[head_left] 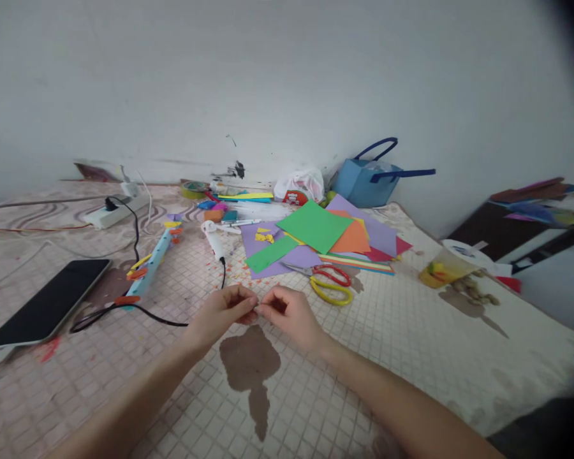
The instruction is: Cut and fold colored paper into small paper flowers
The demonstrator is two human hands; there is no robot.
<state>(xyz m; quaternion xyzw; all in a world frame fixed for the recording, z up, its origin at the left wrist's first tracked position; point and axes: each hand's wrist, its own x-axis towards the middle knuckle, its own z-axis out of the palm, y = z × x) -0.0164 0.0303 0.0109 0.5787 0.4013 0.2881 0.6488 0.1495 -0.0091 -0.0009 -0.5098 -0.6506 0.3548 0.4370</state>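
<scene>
My left hand [222,312] and my right hand [289,313] meet above the patterned cloth [363,344], fingertips pinched together over something too small to make out. Both sets of fingers are closed. Just beyond them lie scissors with red and yellow handles [328,280] and a pile of coloured paper sheets [325,236] with a green sheet on top. A white glue gun [214,242] with a black cord [138,309] lies to the left of the paper.
A dark phone [48,299] lies at the left, near a light blue paper-covered tube [150,262] and a white power strip [115,213]. A blue bag [368,182] stands against the wall. A yellow cup [442,268] lies at the right. A dark stain marks the cloth [249,360].
</scene>
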